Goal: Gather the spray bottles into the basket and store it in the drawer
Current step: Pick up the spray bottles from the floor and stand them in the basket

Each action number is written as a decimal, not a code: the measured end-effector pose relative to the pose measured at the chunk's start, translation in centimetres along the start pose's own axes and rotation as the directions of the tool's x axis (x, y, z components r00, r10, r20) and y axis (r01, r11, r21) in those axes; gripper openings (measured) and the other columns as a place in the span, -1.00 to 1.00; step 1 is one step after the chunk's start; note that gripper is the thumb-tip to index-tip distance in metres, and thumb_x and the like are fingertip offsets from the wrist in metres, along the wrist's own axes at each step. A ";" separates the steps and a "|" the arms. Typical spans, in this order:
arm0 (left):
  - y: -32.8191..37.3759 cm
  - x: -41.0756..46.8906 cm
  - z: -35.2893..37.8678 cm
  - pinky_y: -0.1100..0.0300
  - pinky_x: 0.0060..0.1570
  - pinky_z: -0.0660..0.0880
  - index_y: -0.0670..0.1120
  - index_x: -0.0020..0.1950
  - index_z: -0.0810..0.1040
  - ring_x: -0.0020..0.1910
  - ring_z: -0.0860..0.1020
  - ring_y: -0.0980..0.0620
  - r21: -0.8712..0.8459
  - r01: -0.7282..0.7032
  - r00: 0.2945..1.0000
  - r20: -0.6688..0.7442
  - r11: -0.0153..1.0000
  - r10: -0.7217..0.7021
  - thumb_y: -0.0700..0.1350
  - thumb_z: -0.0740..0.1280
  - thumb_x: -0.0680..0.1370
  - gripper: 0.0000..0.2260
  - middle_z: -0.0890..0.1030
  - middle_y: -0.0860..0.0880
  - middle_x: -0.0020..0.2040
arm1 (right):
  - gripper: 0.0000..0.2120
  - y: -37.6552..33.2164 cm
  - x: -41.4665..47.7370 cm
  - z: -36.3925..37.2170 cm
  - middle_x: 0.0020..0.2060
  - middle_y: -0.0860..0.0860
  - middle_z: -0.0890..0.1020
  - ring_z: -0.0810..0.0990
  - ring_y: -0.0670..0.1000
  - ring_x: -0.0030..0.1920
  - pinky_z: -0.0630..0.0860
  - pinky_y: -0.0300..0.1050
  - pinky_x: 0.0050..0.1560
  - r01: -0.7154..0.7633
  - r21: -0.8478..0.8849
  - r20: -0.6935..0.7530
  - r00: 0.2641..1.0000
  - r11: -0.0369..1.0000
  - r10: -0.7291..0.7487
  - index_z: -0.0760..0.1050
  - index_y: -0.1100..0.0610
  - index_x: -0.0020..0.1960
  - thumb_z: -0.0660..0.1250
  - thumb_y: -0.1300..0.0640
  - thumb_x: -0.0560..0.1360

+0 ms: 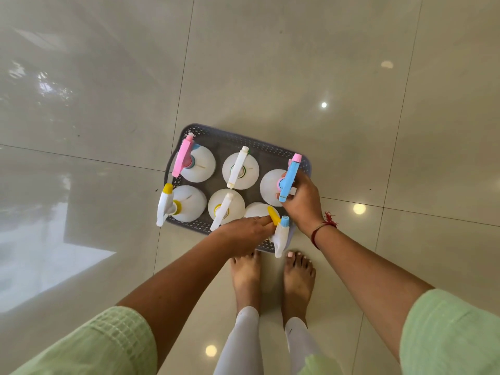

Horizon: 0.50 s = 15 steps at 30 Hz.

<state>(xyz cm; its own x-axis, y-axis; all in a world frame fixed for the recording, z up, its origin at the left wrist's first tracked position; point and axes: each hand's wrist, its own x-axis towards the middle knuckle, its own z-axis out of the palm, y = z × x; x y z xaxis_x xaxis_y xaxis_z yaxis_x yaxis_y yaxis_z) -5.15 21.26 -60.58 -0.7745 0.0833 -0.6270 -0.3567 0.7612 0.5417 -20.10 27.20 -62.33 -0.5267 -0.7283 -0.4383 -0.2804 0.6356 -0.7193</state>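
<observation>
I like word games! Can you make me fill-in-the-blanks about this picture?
1. The grey perforated plastic basket holds ____ white spray bottles.
2. The basket stands on the glossy tiled ____.
3. The right hand grips the bottle with the ____ trigger head.
4. The left hand reaches the bottle with the ____ trigger.

Missing words: six; floor; blue; yellow

Grey perforated basket (270, 147) sits on the floor by my feet w/ 6 white spray bottles upright inside, 2 rows of 3. Far row: pink-trigger bottle (198, 163) left, white-trigger bottle (240, 170) mid, blue-trigger bottle (272, 186) right. Near row: yellow-capped bottle (186, 203) left, yellow-collared bottle (226, 207) mid, yellow-and-blue-nozzle bottle (258, 211) right, partly hidden.
</observation>
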 end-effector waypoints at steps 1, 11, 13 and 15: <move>0.0 -0.1 -0.1 0.09 0.11 0.47 -0.18 0.41 0.29 0.18 0.51 -0.15 -0.010 0.008 1.000 0.003 1.000 -0.008 -0.32 0.28 0.52 -0.54 0.44 -0.17 0.31 | -0.66 -0.1 0.0 0.1 0.06 0.13 0.59 0.57 0.10 0.04 0.53 -0.07 0.00 -0.015 0.002 0.007 1.000 1.000 0.015 0.47 0.20 0.20 0.41 0.23 0.44; 1.9 -3.1 -0.1 0.07 0.21 0.45 -0.12 0.47 0.26 0.31 0.46 -0.15 -0.360 0.360 0.920 -0.017 0.861 -0.392 -0.30 0.27 0.51 -0.47 0.39 -0.12 0.41 | -0.54 -2.3 -1.8 -2.8 0.17 0.11 0.56 0.55 0.04 0.07 0.40 -0.25 -0.01 -0.327 -0.023 0.093 0.940 0.945 0.327 0.47 0.13 0.21 0.21 0.46 0.37; 2.7 -3.3 -0.4 0.05 0.23 0.42 -0.16 0.44 0.27 0.33 0.45 -0.17 -0.377 0.414 0.897 0.012 0.829 -0.443 -0.31 0.24 0.51 -0.50 0.41 -0.15 0.38 | -0.64 -3.4 -2.2 -3.7 0.11 0.11 0.62 0.58 0.02 0.04 0.49 -0.17 0.01 -0.372 0.045 0.042 0.928 0.927 0.370 0.52 0.14 0.15 0.17 0.41 0.44; 3.4 -3.2 -1.0 0.03 0.22 0.43 -0.18 0.40 0.31 0.30 0.47 -0.18 -0.377 0.472 0.867 0.033 0.797 -0.497 -0.30 0.22 0.52 -0.56 0.46 -0.18 0.32 | -0.73 -4.6 -2.3 -4.2 0.03 0.13 0.66 0.62 0.16 0.05 0.56 0.08 0.09 -0.417 0.147 -0.005 0.906 0.897 0.422 0.55 0.12 0.04 0.13 0.30 0.49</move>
<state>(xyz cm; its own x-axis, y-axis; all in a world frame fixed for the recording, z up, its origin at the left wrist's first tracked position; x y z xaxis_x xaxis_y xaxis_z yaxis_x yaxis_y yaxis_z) -4.41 22.95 -56.21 -0.4768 -0.2852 -0.8315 -0.8467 0.4031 0.3472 -20.96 27.00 -55.75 -0.5995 -0.3904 -0.6987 0.0864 0.8363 -0.5414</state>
